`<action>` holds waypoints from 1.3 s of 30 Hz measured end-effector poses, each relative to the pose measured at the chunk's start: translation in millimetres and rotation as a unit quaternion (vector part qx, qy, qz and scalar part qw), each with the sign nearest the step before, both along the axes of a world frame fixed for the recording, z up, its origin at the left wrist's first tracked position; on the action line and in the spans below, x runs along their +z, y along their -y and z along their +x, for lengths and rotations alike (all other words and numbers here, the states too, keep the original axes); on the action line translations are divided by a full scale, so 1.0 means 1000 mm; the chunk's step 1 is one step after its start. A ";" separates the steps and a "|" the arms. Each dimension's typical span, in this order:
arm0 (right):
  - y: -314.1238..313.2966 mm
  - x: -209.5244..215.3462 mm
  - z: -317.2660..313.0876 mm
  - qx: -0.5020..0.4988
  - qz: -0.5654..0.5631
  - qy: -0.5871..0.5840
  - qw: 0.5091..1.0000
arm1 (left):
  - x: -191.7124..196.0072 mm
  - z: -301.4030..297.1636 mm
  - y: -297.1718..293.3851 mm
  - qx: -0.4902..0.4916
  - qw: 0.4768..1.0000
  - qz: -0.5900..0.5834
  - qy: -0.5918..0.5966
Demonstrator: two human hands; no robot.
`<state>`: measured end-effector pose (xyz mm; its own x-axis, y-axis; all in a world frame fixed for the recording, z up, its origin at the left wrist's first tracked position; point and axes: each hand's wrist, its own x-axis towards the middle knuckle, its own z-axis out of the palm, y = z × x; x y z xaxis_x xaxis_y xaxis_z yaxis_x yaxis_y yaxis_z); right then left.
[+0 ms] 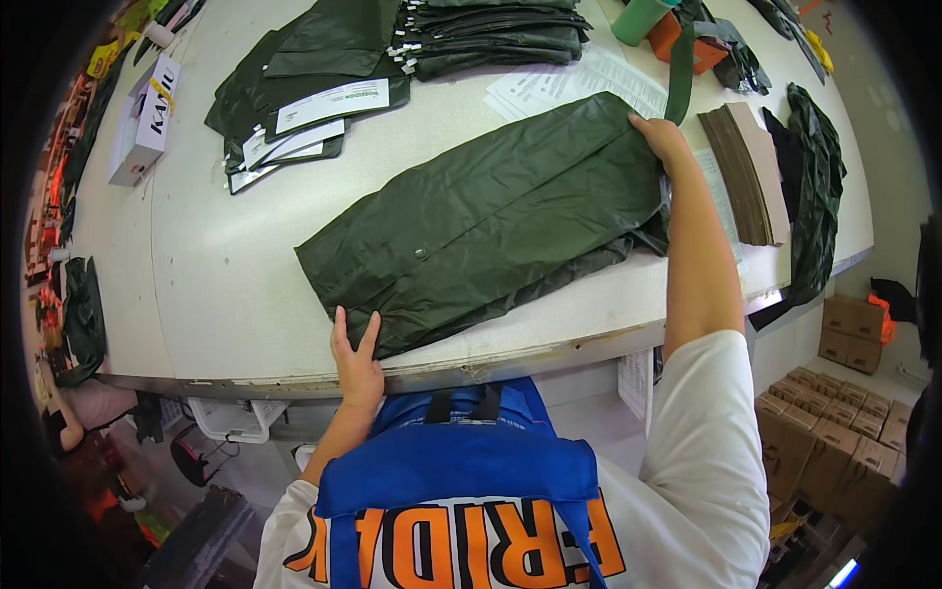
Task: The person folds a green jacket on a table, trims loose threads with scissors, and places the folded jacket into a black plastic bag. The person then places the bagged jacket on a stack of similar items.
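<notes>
A dark green rain garment point(491, 211) of shiny fabric lies folded into a long shape, slanting across the table in front of me. It has a lengthwise seam and a small round snap near its left end. At its near left corner is my left hand point(359, 365), fingers spread apart and tips touching the fabric by the table edge. My right hand point(663, 139) grips the far right end, with most of its fingers hidden behind the hand and the cloth. Printed paper sheets point(589, 83) lie just beyond the garment.
Folded dark green garments point(491, 34) are stacked at the back, beside flat packages with white labels point(334, 103). To the right stand a cardboard stack point(746, 172) and a crumpled dark garment point(816, 187). A white box point(145, 123) sits left; cartons point(834, 432) are on the floor.
</notes>
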<state>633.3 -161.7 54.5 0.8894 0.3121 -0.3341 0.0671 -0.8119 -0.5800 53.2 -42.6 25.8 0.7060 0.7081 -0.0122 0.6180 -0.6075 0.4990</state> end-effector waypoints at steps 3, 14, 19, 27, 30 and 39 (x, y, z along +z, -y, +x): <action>0.023 0.029 -0.022 0.036 0.074 -0.001 0.997 | -0.003 -0.007 0.000 0.018 1.000 -0.010 0.021; 0.115 -0.010 -0.096 -0.084 0.037 0.143 0.985 | -0.009 -0.008 -0.011 0.217 0.935 -0.186 0.208; 0.117 -0.025 -0.095 -0.087 0.055 0.099 0.990 | 0.011 -0.037 -0.043 0.018 0.998 0.051 0.014; 0.138 -0.012 -0.095 -0.013 0.068 0.159 0.985 | 0.058 -0.046 -0.086 -0.144 0.987 -0.025 -0.069; 0.138 -0.019 -0.099 -0.041 0.082 0.149 0.984 | 0.056 -0.028 -0.078 -0.118 0.987 -0.102 0.035; 0.134 -0.008 -0.106 -0.017 -0.037 0.206 0.978 | 0.006 -0.047 -0.063 -0.150 0.984 0.064 -0.079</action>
<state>527.4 -295.6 47.0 0.9624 0.2694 0.0346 0.2557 -0.8559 -0.4494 6.6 19.9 32.3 0.8798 0.4712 -0.0628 0.4650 -0.8256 0.3196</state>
